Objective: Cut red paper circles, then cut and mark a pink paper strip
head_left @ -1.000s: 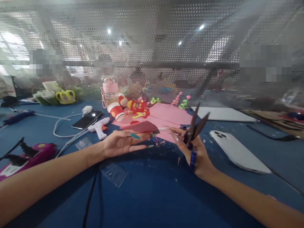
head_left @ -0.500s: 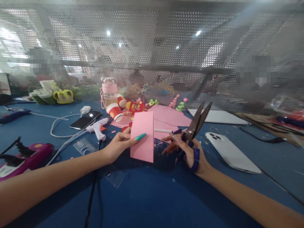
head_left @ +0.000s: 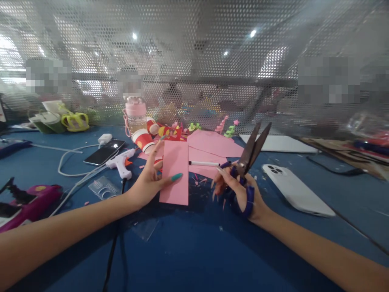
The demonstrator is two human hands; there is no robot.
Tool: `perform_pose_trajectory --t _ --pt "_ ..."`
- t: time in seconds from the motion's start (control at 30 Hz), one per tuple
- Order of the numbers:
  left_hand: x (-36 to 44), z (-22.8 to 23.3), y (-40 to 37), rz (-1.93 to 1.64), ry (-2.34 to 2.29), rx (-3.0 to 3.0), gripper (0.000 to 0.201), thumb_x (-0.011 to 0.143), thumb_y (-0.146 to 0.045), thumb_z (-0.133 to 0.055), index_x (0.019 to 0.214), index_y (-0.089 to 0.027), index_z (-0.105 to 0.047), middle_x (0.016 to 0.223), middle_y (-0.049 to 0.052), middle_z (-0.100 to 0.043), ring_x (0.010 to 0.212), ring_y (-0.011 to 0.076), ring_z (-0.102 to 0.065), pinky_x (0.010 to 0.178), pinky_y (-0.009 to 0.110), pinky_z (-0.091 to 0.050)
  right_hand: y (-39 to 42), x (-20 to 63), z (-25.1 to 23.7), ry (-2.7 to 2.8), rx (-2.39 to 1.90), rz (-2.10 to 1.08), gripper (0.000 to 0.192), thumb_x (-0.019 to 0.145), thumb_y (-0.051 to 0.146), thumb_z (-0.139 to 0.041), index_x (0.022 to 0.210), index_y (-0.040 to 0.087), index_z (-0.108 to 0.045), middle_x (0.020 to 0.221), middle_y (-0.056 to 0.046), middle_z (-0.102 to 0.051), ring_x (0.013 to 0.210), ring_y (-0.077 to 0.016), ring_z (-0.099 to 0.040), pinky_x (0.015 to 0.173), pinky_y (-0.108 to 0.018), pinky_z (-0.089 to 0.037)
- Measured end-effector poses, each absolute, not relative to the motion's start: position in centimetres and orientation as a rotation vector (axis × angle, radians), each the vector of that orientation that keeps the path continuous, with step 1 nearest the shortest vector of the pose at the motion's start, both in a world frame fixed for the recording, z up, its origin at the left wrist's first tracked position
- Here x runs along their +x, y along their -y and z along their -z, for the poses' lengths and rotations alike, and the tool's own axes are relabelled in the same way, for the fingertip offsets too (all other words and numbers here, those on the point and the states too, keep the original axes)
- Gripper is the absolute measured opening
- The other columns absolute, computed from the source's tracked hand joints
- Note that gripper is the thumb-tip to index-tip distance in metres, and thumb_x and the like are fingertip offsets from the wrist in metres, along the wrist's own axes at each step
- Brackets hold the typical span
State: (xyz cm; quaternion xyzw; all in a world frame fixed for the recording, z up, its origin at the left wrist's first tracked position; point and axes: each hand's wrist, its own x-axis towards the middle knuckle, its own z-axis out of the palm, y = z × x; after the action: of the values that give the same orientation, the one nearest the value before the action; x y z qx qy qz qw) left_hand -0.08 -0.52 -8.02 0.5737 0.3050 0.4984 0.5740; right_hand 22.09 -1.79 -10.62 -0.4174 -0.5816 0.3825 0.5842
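Note:
My left hand [head_left: 147, 182] holds a pink rectangle of paper [head_left: 175, 172] upright over the blue table [head_left: 194, 251], thumb across its front. My right hand [head_left: 240, 190] grips blue-handled scissors [head_left: 249, 158], blades slightly apart and pointing up and away, a short way right of the paper. Small pink paper scraps [head_left: 200, 180] lie on the table between the hands.
Pink sheets [head_left: 212, 146] with a pen [head_left: 203, 164] lie behind. A white phone [head_left: 296, 190] lies right, a glue gun [head_left: 121, 164], black phone [head_left: 105, 152] and cable [head_left: 69, 162] left. Paper cups [head_left: 142, 140], a pink bottle [head_left: 133, 113] and a perforated screen [head_left: 194, 65] stand behind.
My left hand turned the pink paper from flat to upright facing me and raised its fingers. The scissors hand shifted slightly and stayed beside it.

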Motion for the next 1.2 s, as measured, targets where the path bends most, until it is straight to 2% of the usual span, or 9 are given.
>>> perform_pose_trajectory --t 0.07,0.13,0.33,0.47,0.6,0.7,0.87,1.0,1.2 --pt "-0.12 8.08 0.47 -1.137 -0.746 1.361 0.065 0.07 -0.015 -0.075 0.127 -0.024 -0.044 0.115 0.006 -0.063 0.084 0.017 -0.068 0.07 0.028 -0.059 1.79 22.16 10.68 1.381 -0.968 -0.88 0.038 0.074 0.055 -0.064 0.063 0.021 -0.049 0.051 0.003 -0.059 0.042 -0.0135 -0.059 0.046 -0.028 -0.052" --pt "-0.21 8.2 0.42 -1.09 -0.775 1.358 0.051 0.071 -0.016 -0.074 0.117 -0.018 -0.051 0.112 0.006 -0.064 0.081 0.0154 -0.068 0.071 0.028 -0.059 1.83 22.18 10.65 1.418 -0.971 -0.875 0.038 0.076 0.055 -0.062 0.064 0.021 -0.05 0.05 0.002 -0.058 0.043 -0.0141 -0.059 0.047 -0.029 -0.052" --pt "-0.5 8.56 0.29 -1.102 -0.749 1.395 0.048 0.071 -0.016 -0.073 0.114 -0.018 -0.052 0.12 0.006 -0.06 0.087 0.0166 -0.067 0.076 0.03 -0.059 2.02 21.94 10.29 1.373 -1.032 -0.89 0.042 0.069 0.059 -0.066 0.063 0.022 -0.046 0.058 0.002 -0.06 0.042 -0.0134 -0.059 0.043 -0.028 -0.051" --pt "-0.51 8.54 0.29 -1.027 -0.68 1.409 0.067 0.067 -0.012 -0.076 0.125 -0.021 -0.044 0.131 0.008 -0.052 0.089 0.0162 -0.067 0.08 0.03 -0.058 2.07 21.91 10.21 1.361 -1.04 -0.897 0.044 0.069 0.061 -0.065 0.064 0.022 -0.045 0.057 0.003 -0.06 0.042 -0.0128 -0.058 0.045 -0.028 -0.051" --pt "-0.56 8.51 0.4 -0.949 -0.667 1.45 0.086 0.063 -0.008 -0.078 0.136 -0.022 -0.033 0.121 0.008 -0.058 0.091 0.0194 -0.067 0.074 0.028 -0.06 2.17 21.96 10.07 1.407 -1.071 -0.883 0.043 0.07 0.061 -0.062 0.065 0.023 -0.044 0.058 0.002 -0.06 0.045 -0.0148 -0.06 0.048 -0.03 -0.052" --pt "-0.63 8.49 0.53 -0.958 -0.686 1.464 0.089 0.064 -0.008 -0.077 0.138 -0.025 -0.031 0.124 0.009 -0.056 0.088 0.0191 -0.068 0.07 0.028 -0.061 2.23 21.91 9.94 1.426 -1.072 -0.884 0.042 0.071 0.061 -0.061 0.065 0.023 -0.044 0.057 0.001 -0.059 0.046 -0.0151 -0.06 0.048 -0.031 -0.053" --pt "-0.62 8.31 0.77 -1.012 -0.711 1.52 0.097 0.062 -0.007 -0.078 0.14 -0.035 -0.028 0.146 0.009 -0.033 0.09 0.0191 -0.067 0.072 0.03 -0.061 2.27 21.81 9.93 1.408 -1.054 -0.878 0.042 0.07 0.061 -0.062 0.064 0.023 -0.046 0.054 0.002 -0.059 0.045 -0.0152 -0.059 0.049 -0.03 -0.052" --pt "-0.59 8.15 0.97 -1.01 -0.726 1.562 0.098 0.064 -0.009 -0.078 0.141 -0.037 -0.025 0.145 0.008 -0.032 0.088 0.0178 -0.067 0.07 0.028 -0.061 2.33 21.77 9.85 1.457 -1.052 -0.864 0.042 0.073 0.061 -0.06 0.06 0.022 -0.05 0.047 0.002 -0.057 0.043 -0.0151 -0.058 0.049 -0.03 -0.05" --pt "-0.67 8.19 1.01 -1.052 -0.663 1.56 0.096 0.064 -0.01 -0.078 0.14 -0.038 -0.025 0.15 0.008 -0.023 0.09 0.0171 -0.066 0.067 0.025 -0.061 2.18 21.95 9.94 1.436 -1.026 -0.857 0.041 0.073 0.058 -0.061 0.058 0.022 -0.047 0.048 0.002 -0.054 0.043 -0.0128 -0.052 0.043 -0.027 -0.045"
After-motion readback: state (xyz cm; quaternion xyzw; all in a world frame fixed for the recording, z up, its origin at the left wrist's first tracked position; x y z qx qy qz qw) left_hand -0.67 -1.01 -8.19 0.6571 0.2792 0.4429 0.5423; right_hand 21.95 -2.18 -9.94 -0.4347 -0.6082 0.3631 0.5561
